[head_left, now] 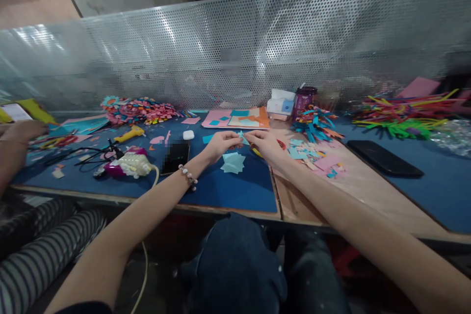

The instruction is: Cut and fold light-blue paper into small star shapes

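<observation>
My left hand [222,144] and my right hand [265,143] meet over the blue mat, fingers pinched on a small light-blue piece of paper [241,135] between them. Fingers cover part of it, so its full shape is unclear. Just below lies a loose stack of pale-blue cut paper [232,162] with pointed edges. Partly behind my right hand are scissors with red and yellow handles [281,144]. Darker blue paper [208,139] lies to the left of my left hand.
A phone [175,158], a white earbud case [188,135] and a yellow glue gun [129,133] lie left. Paper scraps [312,156] and a black phone [384,158] lie right. Pink and orange sheets [257,118] sit behind. A co-worker's arm [14,149] is at far left.
</observation>
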